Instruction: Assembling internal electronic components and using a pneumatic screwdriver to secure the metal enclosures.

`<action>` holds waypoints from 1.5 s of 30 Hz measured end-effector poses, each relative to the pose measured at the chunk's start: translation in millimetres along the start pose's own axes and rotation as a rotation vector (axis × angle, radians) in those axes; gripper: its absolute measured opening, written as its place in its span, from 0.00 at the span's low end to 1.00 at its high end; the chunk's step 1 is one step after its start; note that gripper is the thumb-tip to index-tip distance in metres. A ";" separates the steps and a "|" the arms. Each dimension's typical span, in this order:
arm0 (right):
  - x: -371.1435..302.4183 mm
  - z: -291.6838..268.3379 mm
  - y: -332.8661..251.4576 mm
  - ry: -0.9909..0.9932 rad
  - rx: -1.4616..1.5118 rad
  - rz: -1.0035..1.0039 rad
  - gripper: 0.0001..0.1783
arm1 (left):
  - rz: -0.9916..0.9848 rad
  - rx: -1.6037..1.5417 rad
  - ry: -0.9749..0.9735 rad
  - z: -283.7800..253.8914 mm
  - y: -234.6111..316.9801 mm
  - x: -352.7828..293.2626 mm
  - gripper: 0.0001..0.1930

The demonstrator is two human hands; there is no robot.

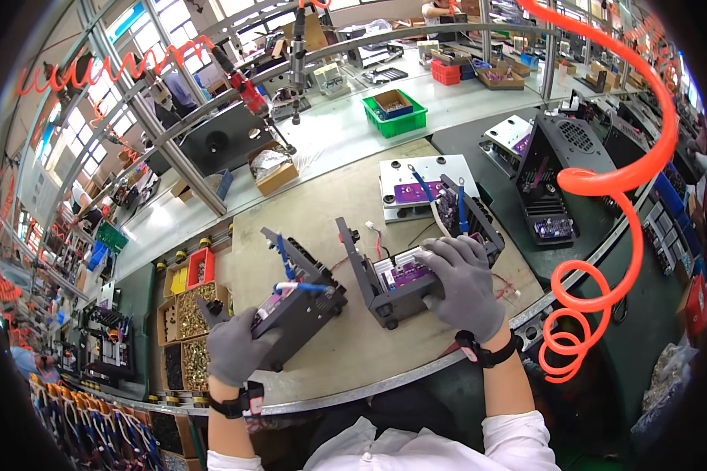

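Stretching across the middle of the view, the desk (pixel 353 339) carries two dark housings fitted with electronics, set near each other with a narrow gap between. The right housing (pixel 404 301) sits before a pale metal plate (pixel 448 167); the left housing (pixel 305 315) lies aslant toward the near edge, and whether its lower end is lifted cannot be told. Both look stiff and moderately heavy, probably metal, with smooth faces that could slide under a glove. The right hand (pixel 465 286), gloved in grey, is bent over the right housing's right end, thumb against the near wall and fingers over the top, pinching the wall between them. The left hand (pixel 241 347), also gloved, clasps the left housing's near end, its thumb along the outer face; the other fingertips are partly hidden. Solid outer walls and corners seem the safest hold, since the purple circuit board (pixel 411 272) inside the right housing is likely fragile. Blue cables (pixel 281 253) rising from the left housing look bendable and poor for lifting. Smallest, a white plug (pixel 371 225) on thin wires stands between the housings, easily snagged.
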State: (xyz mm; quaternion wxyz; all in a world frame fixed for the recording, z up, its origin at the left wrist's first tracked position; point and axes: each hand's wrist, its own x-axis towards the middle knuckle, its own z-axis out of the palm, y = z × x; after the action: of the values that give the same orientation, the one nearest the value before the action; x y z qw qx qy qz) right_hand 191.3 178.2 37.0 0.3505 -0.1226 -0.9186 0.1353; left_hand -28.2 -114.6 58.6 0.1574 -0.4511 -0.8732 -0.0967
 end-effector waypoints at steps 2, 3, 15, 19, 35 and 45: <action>-10.8 6.1 -9.1 0.113 -0.004 -0.021 0.27 | -0.108 0.000 -0.003 6.0 6.0 7.2 0.21; -26.1 6.8 -15.5 0.117 0.079 -0.035 0.26 | -0.113 -0.001 0.007 7.4 5.5 10.4 0.21; -324.3 3.0 5.8 0.761 1.238 1.764 0.17 | -0.192 0.017 -0.029 3.9 -1.8 14.8 0.22; -293.8 -22.1 25.6 0.644 1.557 1.670 0.21 | -0.186 0.022 -0.012 5.5 -0.5 16.6 0.22; -215.9 -88.6 30.4 -0.706 1.447 1.355 0.36 | -0.213 -0.003 -0.076 1.8 3.0 20.2 0.23; -100.6 -58.4 -48.2 -0.977 1.741 1.094 0.51 | -0.154 -0.152 0.264 7.9 -24.1 -11.7 0.21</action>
State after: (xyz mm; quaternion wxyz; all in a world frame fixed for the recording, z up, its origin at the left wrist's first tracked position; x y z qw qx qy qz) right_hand 297.4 110.5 33.5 -0.1849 -0.1560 -0.3744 0.8952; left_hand -43.0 -134.8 46.4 0.2284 -0.3768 -0.8670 -0.2329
